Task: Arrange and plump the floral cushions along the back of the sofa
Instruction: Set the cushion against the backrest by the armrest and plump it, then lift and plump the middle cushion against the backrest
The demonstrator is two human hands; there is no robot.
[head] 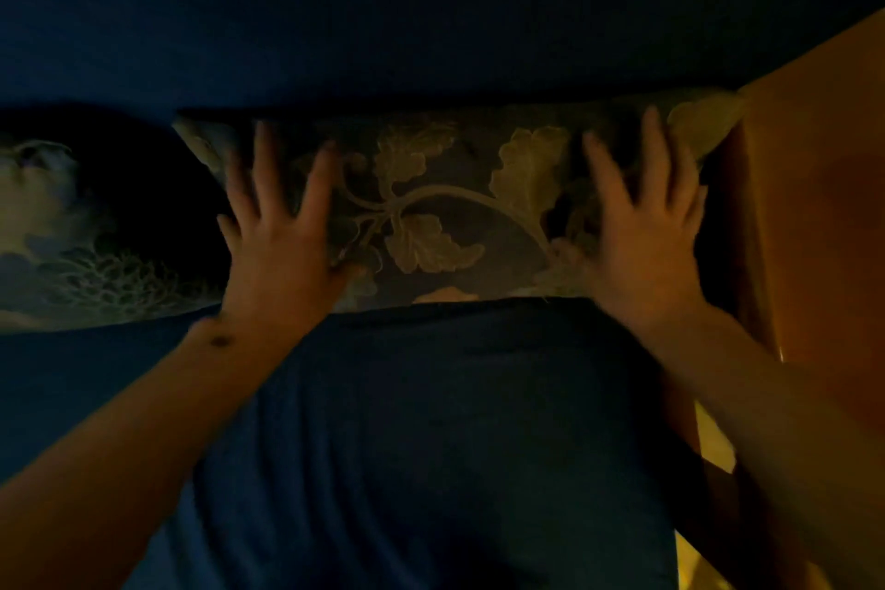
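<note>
A dark cushion with pale leaves and stems (431, 201) stands against the back of the dark blue sofa (431, 14). My left hand (282, 225) lies flat on its left part, fingers spread. My right hand (641, 225) presses flat on its right part, fingers spread too. Neither hand grips the fabric. A second floral cushion (72, 244) leans against the sofa back at the far left, partly cut off by the frame edge. The scene is very dim.
The blue seat cushion (431, 422) fills the foreground below the cushions. An orange-brown wooden surface (814, 216) rises at the right, touching the cushion's right corner. A bright yellow strip (713, 446) shows low beside it.
</note>
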